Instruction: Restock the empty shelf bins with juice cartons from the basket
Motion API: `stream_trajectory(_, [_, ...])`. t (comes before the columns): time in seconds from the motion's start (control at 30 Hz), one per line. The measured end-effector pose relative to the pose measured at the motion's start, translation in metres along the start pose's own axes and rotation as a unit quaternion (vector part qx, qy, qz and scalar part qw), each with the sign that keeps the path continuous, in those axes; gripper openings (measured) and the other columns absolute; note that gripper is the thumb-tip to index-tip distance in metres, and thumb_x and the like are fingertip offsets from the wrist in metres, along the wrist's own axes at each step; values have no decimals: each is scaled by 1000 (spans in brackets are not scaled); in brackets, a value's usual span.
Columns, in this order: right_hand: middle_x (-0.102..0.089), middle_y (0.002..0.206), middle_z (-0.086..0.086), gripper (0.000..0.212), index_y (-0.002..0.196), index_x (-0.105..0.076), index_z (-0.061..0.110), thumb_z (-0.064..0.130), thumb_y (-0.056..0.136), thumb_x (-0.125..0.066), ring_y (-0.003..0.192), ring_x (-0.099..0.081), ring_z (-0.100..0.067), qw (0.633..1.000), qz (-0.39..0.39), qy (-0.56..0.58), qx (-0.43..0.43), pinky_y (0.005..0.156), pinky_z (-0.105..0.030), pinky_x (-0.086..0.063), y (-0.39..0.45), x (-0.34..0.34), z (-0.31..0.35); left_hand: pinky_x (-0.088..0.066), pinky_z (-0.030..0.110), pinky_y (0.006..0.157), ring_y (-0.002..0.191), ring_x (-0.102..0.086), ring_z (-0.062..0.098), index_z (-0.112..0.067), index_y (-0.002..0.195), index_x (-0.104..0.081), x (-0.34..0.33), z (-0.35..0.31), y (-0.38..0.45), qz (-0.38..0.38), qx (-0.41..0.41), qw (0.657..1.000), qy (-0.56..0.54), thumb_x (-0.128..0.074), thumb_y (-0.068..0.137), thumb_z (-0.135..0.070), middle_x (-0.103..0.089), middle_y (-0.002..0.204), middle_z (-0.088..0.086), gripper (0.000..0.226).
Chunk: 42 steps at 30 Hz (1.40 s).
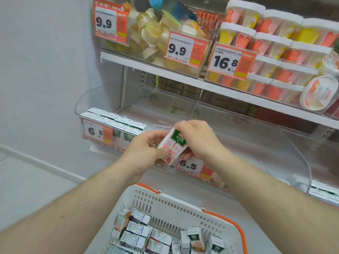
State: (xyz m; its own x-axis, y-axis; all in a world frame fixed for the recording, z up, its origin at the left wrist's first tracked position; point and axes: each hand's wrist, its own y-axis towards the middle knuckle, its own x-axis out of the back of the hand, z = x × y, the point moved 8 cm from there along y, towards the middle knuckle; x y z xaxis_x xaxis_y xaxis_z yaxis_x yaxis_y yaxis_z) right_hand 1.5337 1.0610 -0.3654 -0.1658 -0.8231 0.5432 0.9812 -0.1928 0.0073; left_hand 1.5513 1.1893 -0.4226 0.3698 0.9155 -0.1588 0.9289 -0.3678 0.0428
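A white juice carton with a green label and pink print is held tilted between both hands, in front of the clear shelf bin marked 6.5. My left hand grips its lower end. My right hand curls over its top and right side. Below stands a white basket with orange handles, holding several small juice cartons lying and standing loosely. The clear bin at the left holds a tight row of cartons.
The shelf above carries clear bins of fruit cups and stacked white-lidded tubs, with price tags 9.9 and 16.8. A grey wall closes the left side. More cartons show at the right edge.
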Motion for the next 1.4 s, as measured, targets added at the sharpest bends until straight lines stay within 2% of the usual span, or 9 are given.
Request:
stream_trajectory(0.23, [-71,67,-14,38,73,-66,3,38,83,-54,54,-68,-35,994,-2,-101,28,52,-38,-57,45,-32,54,-59,32,72,81,-69,16,-15,115,-66,55,-9,21,-99,-8,995,-14,-64,87,6,-71,107,4,35])
stream_trajectory(0.4, [-63,74,-5,36,74,-60,13,45,83,-48,73,-63,-28,970,-100,-216,55,64,-30,-48,90,-23,73,-54,36,70,80,-56,23,-12,85,-57,79,23,21,-241,127,953,-130,-55,89,-5,-54,82,4,8])
stream_trajectory(0.63, [-65,90,-12,26,85,-61,6,28,85,-47,69,-69,-32,958,39,-276,-75,70,-33,-60,117,-81,21,-51,49,87,94,-57,29,-9,96,-53,55,55,23,-173,254,918,-250,-52,94,-29,-49,100,10,19])
stream_trajectory(0.8, [-42,76,-7,18,73,-45,14,24,87,-49,64,-39,-23,961,113,-231,-100,65,-35,-35,122,-101,2,-51,53,81,107,-59,32,-9,104,-55,57,63,25,-180,265,908,-269,-52,94,-38,-52,99,9,31])
stream_trajectory(0.93, [-54,100,-6,42,112,-54,13,49,94,-44,80,-51,-22,972,99,-132,-165,72,-35,-42,127,-91,-18,-51,56,79,104,-59,31,-10,106,-55,57,65,26,-186,264,907,-271,-52,93,-43,-55,103,9,35])
stream_trajectory(1.07, [-50,91,-1,61,133,-49,11,60,98,-33,74,-47,-16,970,111,-130,-172,69,-32,-38,124,-87,-20,-50,57,80,102,-59,30,-11,105,-55,57,64,26,-195,263,908,-263,-53,92,-44,-54,102,9,35])
stream_trajectory(1.2, [-41,150,-11,64,153,-26,16,55,103,-23,125,-47,-30,966,140,-159,-148,103,-45,-36,116,-95,-9,-50,56,81,102,-60,27,-11,106,-56,56,61,24,-193,249,923,-223,-53,92,-40,-55,103,7,32])
stream_trajectory(1.3, [-29,158,-15,56,151,-30,5,38,108,-17,141,-34,-31,950,147,-262,-89,108,-36,-32,102,-96,9,-51,53,84,100,-61,23,-16,102,-58,52,60,20,-160,232,947,-153,-52,93,-30,-56,100,5,18])
stream_trajectory(1.4, [-59,121,-19,33,107,-58,8,30,101,-34,109,-55,-34,925,31,-375,50,72,-30,-41,86,-80,35,-51,48,85,94,-63,21,-17,101,-60,42,63,13,-113,228,963,-86,-50,94,-23,-61,96,2,13])
